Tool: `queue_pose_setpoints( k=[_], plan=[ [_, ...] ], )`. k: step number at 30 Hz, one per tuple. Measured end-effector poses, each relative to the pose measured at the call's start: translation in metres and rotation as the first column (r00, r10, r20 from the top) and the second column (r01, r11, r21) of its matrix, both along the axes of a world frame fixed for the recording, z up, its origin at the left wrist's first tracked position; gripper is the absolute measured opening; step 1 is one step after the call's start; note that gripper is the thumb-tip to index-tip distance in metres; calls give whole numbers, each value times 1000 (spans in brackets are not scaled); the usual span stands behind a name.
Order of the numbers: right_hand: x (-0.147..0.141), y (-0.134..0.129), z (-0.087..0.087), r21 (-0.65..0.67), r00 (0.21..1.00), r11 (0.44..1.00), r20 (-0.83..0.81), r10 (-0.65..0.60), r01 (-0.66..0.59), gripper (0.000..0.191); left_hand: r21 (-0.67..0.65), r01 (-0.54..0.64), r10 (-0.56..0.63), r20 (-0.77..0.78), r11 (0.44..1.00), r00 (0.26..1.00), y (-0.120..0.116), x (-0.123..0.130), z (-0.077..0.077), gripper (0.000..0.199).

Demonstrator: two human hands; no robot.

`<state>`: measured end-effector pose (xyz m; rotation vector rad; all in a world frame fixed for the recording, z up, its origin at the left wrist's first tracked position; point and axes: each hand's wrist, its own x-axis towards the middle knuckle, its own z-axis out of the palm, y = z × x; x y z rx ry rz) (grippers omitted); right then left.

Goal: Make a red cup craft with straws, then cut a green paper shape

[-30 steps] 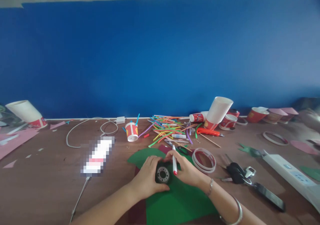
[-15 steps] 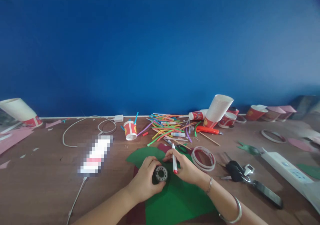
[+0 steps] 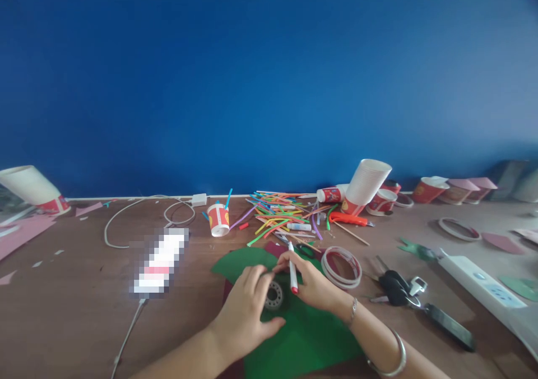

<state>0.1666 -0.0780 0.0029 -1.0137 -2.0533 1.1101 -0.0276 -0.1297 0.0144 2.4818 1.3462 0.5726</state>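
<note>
My right hand [image 3: 309,281] grips a white marker [image 3: 293,269] with a red end, held between thumb and fingers. Its fingertips meet those of my left hand at the far edge of a round ring-shaped piece [image 3: 273,295], grey with small holes round its face. My left hand [image 3: 247,306] is over the left side of that piece, its thumb stretched out and off it. The left fingertips are partly hidden. Beneath lies a green paper sheet [image 3: 306,340], on top of dark red paper [image 3: 227,295].
Colourful straws [image 3: 281,216] lie piled ahead, beside a paper cup [image 3: 219,220] and a tall cup stack [image 3: 366,185]. An orange cutter [image 3: 348,218], tape rolls [image 3: 342,267], keys [image 3: 395,288] and a power strip [image 3: 483,286] are on the right. A phone [image 3: 162,261] lies left.
My left thumb has come off the round piece, and the left fingers have lifted and moved over its far-left side. The right hand with the marker has hardly moved.
</note>
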Motion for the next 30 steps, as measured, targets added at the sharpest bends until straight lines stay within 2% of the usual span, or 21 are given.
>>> queue_pose_setpoints(
  k=[2,4,6,9,15,17,20,22,25,28,30],
  plan=[
    [0,0,2,-13,1000,1000,2,1,-1,50,74,36,-21,-191,997,981,-16,9,1,49],
    [0,0,2,-25,1000,1000,1,-3,3,48,99,74,-33,-364,992,931,-31,19,-5,57],
    [0,0,1,-32,1000,999,-6,-7,6,49,180,-13,102,-493,984,864,-41,31,-15,56],
    [1,0,-2,-40,1000,999,-13,-4,4,49,277,-55,207,-558,959,804,-43,43,-31,55],
    [2,1,-3,-55,1000,999,-12,-3,2,51,389,-72,306,-581,918,754,-41,49,-42,53],
    [1,1,-3,-80,1000,997,-15,-14,13,44,419,-82,332,-569,904,752,-43,49,-43,53],
    [-2,1,-3,-132,997,990,-42,-58,52,22,444,-99,358,-551,891,753,-45,52,-48,51],
    [-3,1,0,-162,993,983,-65,-103,91,17,465,-99,370,-538,880,758,-45,53,-53,50],
    [-5,3,10,-185,987,975,-74,-142,126,29,494,-95,378,-514,864,770,-42,55,-63,50],
    [-7,10,24,-149,994,983,-8,-112,109,49,494,-126,398,-496,860,771,-41,58,-67,51],
    [-12,15,32,-129,992,984,17,-122,123,49,487,-160,420,-491,859,763,-41,60,-67,53]
  ],
)
